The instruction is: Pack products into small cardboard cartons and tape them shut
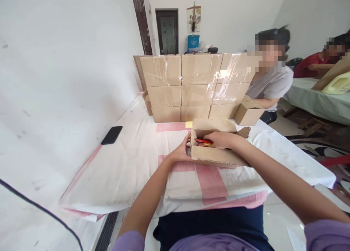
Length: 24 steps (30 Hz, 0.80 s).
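Note:
An open cardboard box (213,154) lies on the cloth in front of me with its flaps folded outward. My left hand (182,151) holds the box's left end, thumb low and fingers along the end wall. Reaching in over the near flap, my right hand (222,139) has its fingers closed at a small red packet (203,142) with yellow and blue print. The fingertips are partly hidden, and what else lies deeper in the box cannot be seen.
Stacked cardboard boxes (195,94) wrapped in clear tape form a wall behind the open box. Another carton (248,112) stands to its right, by a person in a grey shirt (273,85). A black phone-like slab (111,135) lies left on the white-and-pink cloth (131,163).

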Each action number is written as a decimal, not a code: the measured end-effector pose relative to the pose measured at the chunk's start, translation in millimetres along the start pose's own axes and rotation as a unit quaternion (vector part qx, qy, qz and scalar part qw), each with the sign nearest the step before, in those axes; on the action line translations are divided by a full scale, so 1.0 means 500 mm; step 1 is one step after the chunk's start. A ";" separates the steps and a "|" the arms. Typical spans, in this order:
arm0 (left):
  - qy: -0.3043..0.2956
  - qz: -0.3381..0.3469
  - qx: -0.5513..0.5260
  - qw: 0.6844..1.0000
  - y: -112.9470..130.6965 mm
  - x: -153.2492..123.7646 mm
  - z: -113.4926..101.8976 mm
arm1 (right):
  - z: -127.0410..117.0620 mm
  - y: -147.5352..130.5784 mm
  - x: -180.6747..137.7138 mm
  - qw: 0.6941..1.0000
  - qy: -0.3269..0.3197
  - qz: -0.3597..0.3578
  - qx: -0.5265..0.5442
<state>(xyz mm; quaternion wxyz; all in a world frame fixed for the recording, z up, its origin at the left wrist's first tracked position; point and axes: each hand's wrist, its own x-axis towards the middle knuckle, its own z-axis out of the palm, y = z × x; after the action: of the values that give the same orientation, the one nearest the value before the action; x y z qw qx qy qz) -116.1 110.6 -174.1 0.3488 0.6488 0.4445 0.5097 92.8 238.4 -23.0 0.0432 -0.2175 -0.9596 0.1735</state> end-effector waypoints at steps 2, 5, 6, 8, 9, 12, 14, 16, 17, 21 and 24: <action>-0.001 -0.001 -0.001 1.000 -0.006 0.001 0.000 | -0.020 0.002 -0.056 0.995 0.082 -0.006 0.064; 0.010 0.017 0.025 1.000 -0.016 -0.002 0.000 | 0.001 0.046 -0.135 0.883 0.431 0.043 0.179; 0.014 0.022 0.036 0.999 -0.020 -0.003 0.000 | 0.022 0.067 -0.152 0.830 0.512 0.071 0.209; 0.019 0.024 0.065 0.997 -0.025 -0.007 -0.002 | 0.074 0.109 -0.165 0.809 0.510 0.101 0.274; 0.022 0.024 0.085 0.996 -0.027 -0.009 -0.004 | 0.098 0.126 -0.164 0.826 0.463 0.096 0.308; 0.039 0.062 0.161 0.984 -0.023 -0.010 -0.007 | 0.139 0.158 -0.147 0.863 0.339 0.053 0.371; 0.062 0.113 0.184 0.974 -0.013 -0.004 0.002 | 0.143 0.167 -0.139 0.861 0.329 0.042 0.386; 0.116 0.144 0.156 0.970 0.001 0.006 0.021 | 0.143 0.173 -0.134 0.857 0.319 0.041 0.403; 0.158 0.138 0.124 0.970 0.009 0.013 0.033 | 0.146 0.175 -0.132 0.851 0.312 0.042 0.420; 0.280 0.046 0.026 0.958 0.040 0.037 0.076 | 0.169 0.176 -0.117 0.808 0.298 0.079 0.503; 0.294 0.044 0.003 0.955 0.057 0.038 0.088 | 0.176 0.160 -0.108 0.769 0.338 0.095 0.534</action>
<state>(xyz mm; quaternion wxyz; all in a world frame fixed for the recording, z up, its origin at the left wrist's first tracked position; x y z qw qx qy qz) -65.6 118.2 -151.8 0.1783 0.4905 0.4996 0.6914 159.9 255.1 -133.9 0.4577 -0.2936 -0.6101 0.5762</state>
